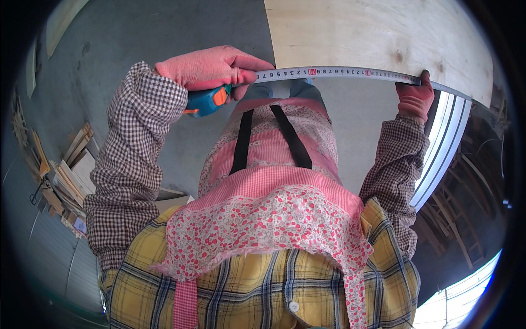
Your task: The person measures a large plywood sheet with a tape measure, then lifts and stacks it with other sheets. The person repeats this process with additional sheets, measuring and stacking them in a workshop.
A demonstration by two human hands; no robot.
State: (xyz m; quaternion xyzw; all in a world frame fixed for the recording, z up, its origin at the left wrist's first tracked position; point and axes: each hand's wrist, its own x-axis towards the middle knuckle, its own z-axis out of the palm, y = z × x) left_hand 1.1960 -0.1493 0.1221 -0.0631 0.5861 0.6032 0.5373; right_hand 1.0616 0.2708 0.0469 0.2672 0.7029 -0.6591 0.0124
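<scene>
My left hand [213, 68], in a pink work glove, grips the blue and orange case of a tape measure [207, 100]. Its fingertips sit at the near left corner of a plywood sheet [349, 33]. The steel tape blade [312, 72] stretches rightward along the sheet's near edge, with its printed scale facing up. My right hand [415, 94], also gloved, has its thumb over the blade near the right part of that edge; its other fingers are curled below, partly hidden. Beyond this hand the blade continues to the right.
Wood offcuts [76, 177] are heaped on the floor to the left. Long wood strips [448, 218] lie at the right, past a pale ribbed panel [444, 144]. A floral apron [271, 205] covers my front, above the grey floor [357, 115].
</scene>
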